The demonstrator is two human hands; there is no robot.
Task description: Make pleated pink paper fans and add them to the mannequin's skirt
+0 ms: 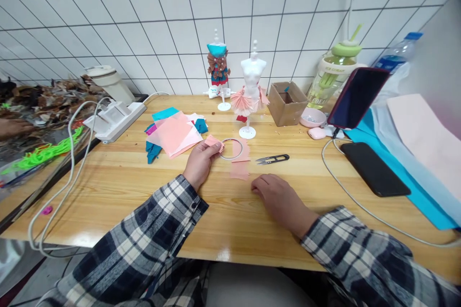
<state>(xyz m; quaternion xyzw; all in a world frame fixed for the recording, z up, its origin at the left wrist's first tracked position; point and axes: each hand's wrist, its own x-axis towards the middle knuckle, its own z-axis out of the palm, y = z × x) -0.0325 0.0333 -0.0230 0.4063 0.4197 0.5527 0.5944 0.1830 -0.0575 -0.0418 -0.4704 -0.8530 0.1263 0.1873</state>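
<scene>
My left hand [202, 160] pinched a small piece of pink fabric [215, 144] between thumb and fingers, with the metal ring [231, 148] right at my fingertips. The ring reached over the pink strips [240, 158], which lay on the wooden table [216, 230]. My right hand [281, 199] rested near them, fingers curled downward (whether anything sat under them, I couldn't tell). Beyond it lay the black thread snips [272, 159], just right of the strips, and behind those stood the white mannequin [253, 74] in its pleated pink skirt.
</scene>
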